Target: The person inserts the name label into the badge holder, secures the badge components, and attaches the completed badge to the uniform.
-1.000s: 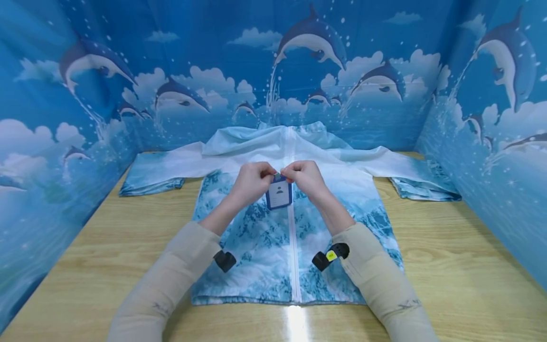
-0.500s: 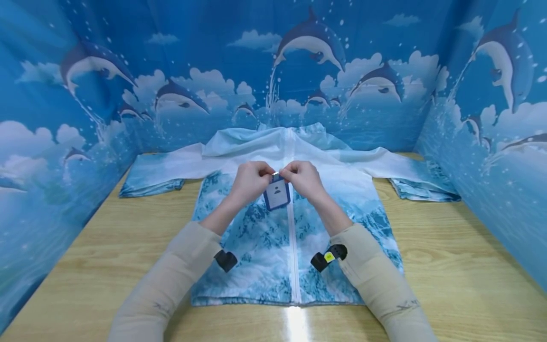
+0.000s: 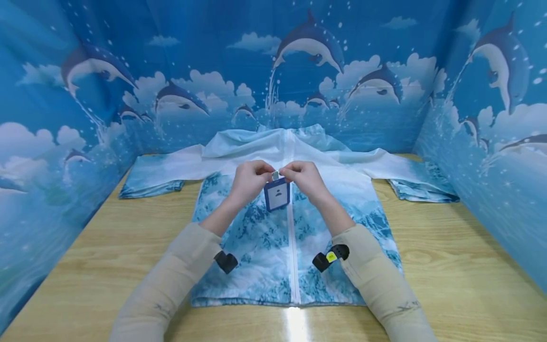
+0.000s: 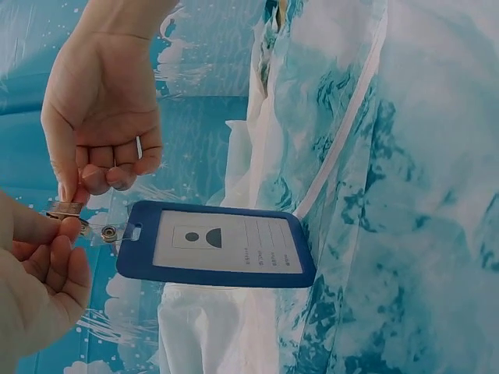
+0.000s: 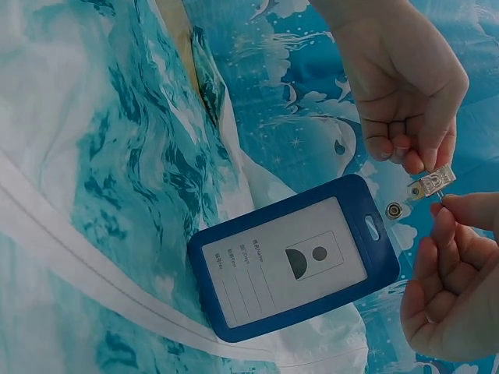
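Observation:
A blue-framed ID badge point(image 3: 278, 194) hangs above the jacket point(image 3: 248, 247), its white card facing me. At its top, a clear strap with a metal snap joins it to a small metal clip point(image 5: 434, 182). My left hand point(image 3: 252, 179) pinches one side of this clip between thumb and index finger. From the other side my right hand point(image 3: 305, 179) pinches it too, fingertips close to the left hand's. In the left wrist view the badge point(image 4: 226, 245) hangs apart from both palms. The remaining fingers of each hand are curled loosely.
The blue and white jacket lies spread on a wooden table point(image 3: 453, 266), its white zipper point(image 3: 292, 247) running down the middle and sleeves stretched to both sides. A dolphin-printed curtain point(image 3: 213, 42) walls the back and sides. Each wrist wears a black camera point(image 3: 225, 261).
The badge swings slightly and sits a little lower than the fingertips. More of the metal clip shows between the hands, which stay nearly in place.

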`<action>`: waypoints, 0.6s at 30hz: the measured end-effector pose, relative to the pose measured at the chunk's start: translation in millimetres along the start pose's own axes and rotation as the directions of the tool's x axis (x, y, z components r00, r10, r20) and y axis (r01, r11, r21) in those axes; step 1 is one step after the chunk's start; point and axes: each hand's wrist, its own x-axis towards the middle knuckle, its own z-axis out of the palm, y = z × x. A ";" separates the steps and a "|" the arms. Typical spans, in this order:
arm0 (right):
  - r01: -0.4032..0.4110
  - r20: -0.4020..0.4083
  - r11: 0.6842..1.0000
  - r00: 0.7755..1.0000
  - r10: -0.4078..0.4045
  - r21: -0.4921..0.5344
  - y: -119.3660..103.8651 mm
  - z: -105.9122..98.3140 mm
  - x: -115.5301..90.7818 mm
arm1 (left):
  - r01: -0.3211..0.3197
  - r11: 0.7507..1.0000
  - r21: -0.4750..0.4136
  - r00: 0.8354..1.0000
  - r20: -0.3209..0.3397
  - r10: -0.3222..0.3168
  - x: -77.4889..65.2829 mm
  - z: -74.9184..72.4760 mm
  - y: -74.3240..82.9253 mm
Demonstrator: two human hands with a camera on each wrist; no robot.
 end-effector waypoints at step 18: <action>0.219 0.036 0.933 0.975 -0.218 -0.285 1.3 -6.2 -0.8 | -0.031 0.998 -0.055 0.999 -0.009 0.031 -0.5 0.0 -3.4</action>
